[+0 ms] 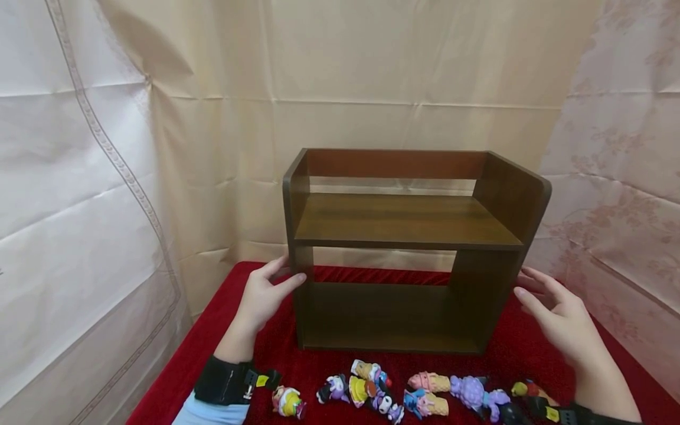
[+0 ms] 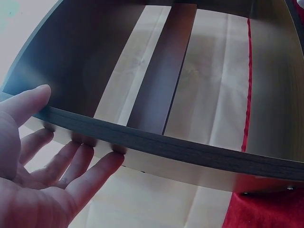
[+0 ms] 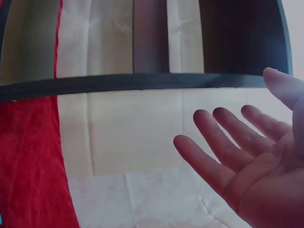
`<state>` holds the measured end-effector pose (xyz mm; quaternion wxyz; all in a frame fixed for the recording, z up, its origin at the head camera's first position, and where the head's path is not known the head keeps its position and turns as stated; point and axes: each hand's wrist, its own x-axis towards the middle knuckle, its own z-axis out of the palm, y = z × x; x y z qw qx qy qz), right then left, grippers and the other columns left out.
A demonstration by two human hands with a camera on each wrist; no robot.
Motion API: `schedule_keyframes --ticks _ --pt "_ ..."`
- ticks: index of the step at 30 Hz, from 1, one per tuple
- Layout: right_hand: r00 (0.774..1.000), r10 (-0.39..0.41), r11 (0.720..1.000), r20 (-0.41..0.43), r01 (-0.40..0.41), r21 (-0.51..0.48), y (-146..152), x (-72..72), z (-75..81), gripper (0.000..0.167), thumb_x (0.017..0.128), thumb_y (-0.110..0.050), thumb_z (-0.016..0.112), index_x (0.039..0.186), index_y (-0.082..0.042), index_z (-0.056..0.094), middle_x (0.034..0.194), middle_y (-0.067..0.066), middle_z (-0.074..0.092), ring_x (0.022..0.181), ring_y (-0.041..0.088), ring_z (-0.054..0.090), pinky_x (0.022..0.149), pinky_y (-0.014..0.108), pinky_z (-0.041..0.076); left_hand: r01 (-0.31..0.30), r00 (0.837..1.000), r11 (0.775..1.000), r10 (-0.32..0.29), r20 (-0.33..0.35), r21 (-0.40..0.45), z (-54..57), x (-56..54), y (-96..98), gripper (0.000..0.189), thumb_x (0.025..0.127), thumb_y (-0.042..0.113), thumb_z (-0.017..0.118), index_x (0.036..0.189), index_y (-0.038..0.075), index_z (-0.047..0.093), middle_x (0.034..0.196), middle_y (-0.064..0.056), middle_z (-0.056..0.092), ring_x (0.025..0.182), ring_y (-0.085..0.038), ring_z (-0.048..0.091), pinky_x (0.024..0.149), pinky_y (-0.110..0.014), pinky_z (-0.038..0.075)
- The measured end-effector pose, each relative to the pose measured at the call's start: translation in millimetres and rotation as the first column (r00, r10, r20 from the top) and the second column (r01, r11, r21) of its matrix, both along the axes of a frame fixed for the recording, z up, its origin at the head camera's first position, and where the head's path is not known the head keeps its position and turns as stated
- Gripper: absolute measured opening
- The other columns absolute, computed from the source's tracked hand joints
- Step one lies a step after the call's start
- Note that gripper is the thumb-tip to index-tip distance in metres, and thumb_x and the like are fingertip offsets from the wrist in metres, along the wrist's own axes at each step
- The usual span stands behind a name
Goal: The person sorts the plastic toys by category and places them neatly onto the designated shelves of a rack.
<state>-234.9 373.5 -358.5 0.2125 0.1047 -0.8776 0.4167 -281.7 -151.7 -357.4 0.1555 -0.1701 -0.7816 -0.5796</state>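
Observation:
A dark brown wooden two-tier shelf [image 1: 409,219] stands upright on the red cloth. My left hand [image 1: 262,298] is at its left side panel [image 2: 199,173]. In the left wrist view, the fairly straight fingertips touch the panel's outer face, while the thumb lies across its front edge. Beside the right side panel [image 3: 137,81] is my right hand [image 1: 565,321], its fingers spread and apart from the wood in the right wrist view. Nothing lies in that palm.
Several small figurines lie in front of the shelf, including a purple one [image 1: 470,389], ice-cream-cone figures [image 1: 429,382] and a yellow one [image 1: 290,402] near the left wrist. Red cloth [image 1: 212,330] covers the table. Pale curtains [image 1: 350,71] hang behind and at both sides.

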Motion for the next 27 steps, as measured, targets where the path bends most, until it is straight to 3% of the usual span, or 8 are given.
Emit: schedule_keyframes --ticks 5,11,15,18,23,25,27 --pt "0.999 -0.038 0.999 -0.028 0.039 0.026 11.3 6.4 3.4 0.057 0.104 -0.023 0.061 0.153 -0.002 0.041 0.128 -0.003 0.062 0.096 -0.015 0.06 0.073 0.009 0.051 0.015 1.0 1.0 -0.015 -0.007 0.002 13.1 13.0 5.1 0.054 0.095 0.008 0.071 0.146 0.001 0.054 0.139 -0.019 0.061 0.124 -0.036 0.058 0.088 -0.03 0.056" --pt "0.998 -0.039 0.999 -0.058 0.04 0.009 21.5 15.1 6.7 0.056 0.103 -0.018 0.063 0.153 -0.002 0.042 0.121 -0.031 0.053 0.097 -0.012 0.061 0.073 0.009 0.051 0.023 0.999 1.0 -0.023 -0.022 0.018 -8.0 -6.3 -2.6 0.055 0.093 0.018 0.076 0.145 0.015 0.059 0.138 -0.008 0.063 0.123 -0.029 0.06 0.088 -0.033 0.057" --pt "0.996 -0.054 0.997 -0.067 0.057 0.043 26.7 16.9 6.5 0.056 0.102 -0.018 0.065 0.15 0.001 0.044 0.118 -0.032 0.053 0.096 -0.012 0.061 0.072 0.008 0.05 0.021 0.999 1.0 -0.021 -0.027 0.014 -12.1 -9.9 -4.5 0.056 0.093 0.021 0.077 0.145 0.016 0.059 0.138 -0.006 0.063 0.122 -0.027 0.06 0.089 -0.036 0.057" --pt "0.998 -0.068 0.992 -0.001 0.068 0.103 31.3 17.7 6.4 0.059 0.101 -0.023 0.066 0.15 0.001 0.043 0.12 -0.019 0.059 0.094 -0.016 0.057 0.069 0.01 0.05 0.016 0.999 1.0 -0.016 -0.029 0.008 -12.2 -10.0 -5.1 0.056 0.093 0.022 0.077 0.145 0.016 0.059 0.138 -0.005 0.063 0.122 -0.027 0.06 0.089 -0.037 0.058" --pt "0.991 -0.056 0.973 0.124 0.026 0.231 38.5 16.9 4.1 0.063 0.1 -0.029 0.068 0.15 0.001 0.041 0.132 0.024 0.061 0.092 -0.019 0.052 0.066 0.016 0.051 0.01 0.999 1.0 -0.01 -0.032 0.0 -11.4 -10.1 -5.3 0.055 0.093 0.022 0.077 0.145 0.017 0.059 0.137 -0.005 0.064 0.122 -0.027 0.06 0.088 -0.037 0.058" --pt "0.988 -0.05 0.963 0.15 0.008 0.268 40.2 16.4 2.9 0.064 0.1 -0.029 0.069 0.149 0.002 0.042 0.133 0.032 0.057 0.095 -0.007 0.062 0.066 0.017 0.051 0.011 0.999 1.0 -0.011 -0.034 -0.004 -10.9 -10.0 -4.9 0.055 0.093 0.022 0.076 0.145 0.017 0.059 0.137 -0.005 0.064 0.122 -0.027 0.06 0.089 -0.037 0.058" --pt "0.981 -0.055 0.955 0.183 -0.002 0.296 41.0 16.2 2.6 0.066 0.099 -0.031 0.069 0.148 0.003 0.042 0.134 0.033 0.056 0.102 0.013 0.069 0.067 0.02 0.052 0.011 0.999 1.0 -0.012 -0.034 -0.007 -10.5 -10.0 -4.6 0.054 0.094 0.022 0.076 0.145 0.018 0.059 0.138 -0.006 0.063 0.122 -0.028 0.06 0.089 -0.037 0.057"
